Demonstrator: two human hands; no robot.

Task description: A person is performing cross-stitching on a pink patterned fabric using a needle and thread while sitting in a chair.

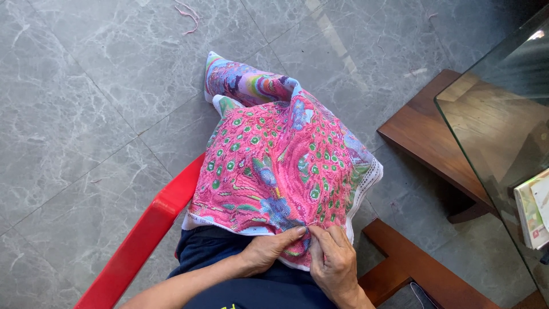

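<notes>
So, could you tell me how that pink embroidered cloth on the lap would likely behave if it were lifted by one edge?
The pink embroidered cloth would probably flop: it already drapes and folds over the knees. It likely weighs little for its size, though the dense stitching may add some stiffness. It seems unlikely to slip, as the left hand and right hand pinch its near edge.

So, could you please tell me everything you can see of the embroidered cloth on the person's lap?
The embroidered cloth is a large canvas, mostly pink, stitched with green eye-like spots and blue, purple and teal swirls, like a peacock design. A white unstitched border shows along its right and lower edges. It lies crumpled over the lap, its far end draping toward the grey tiled floor, beside the red chair arm. The left hand and right hand pinch its near edge together.
</notes>
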